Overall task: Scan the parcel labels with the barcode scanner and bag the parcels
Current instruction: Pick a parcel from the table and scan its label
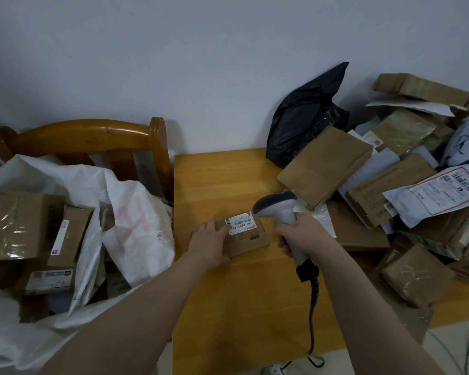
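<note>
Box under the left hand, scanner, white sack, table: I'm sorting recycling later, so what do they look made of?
Box: brown cardboard, matt, with a white paper label stuck on.
Scanner: grey moulded plastic, smooth with a slight sheen.
Sack: probably woven plastic; white, crinkled, stiff folds.
Table: wood or wood veneer; yellow, with grain lines and a satin finish.

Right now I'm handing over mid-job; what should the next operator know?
Left hand rests flat on the small box on the table, steadying it. Right hand grips the scanner, aimed at the box's label.
Done: several parcels already lie in the white sack at left.
To do: scan this label, bag the box, then work through the pile at right.
</note>
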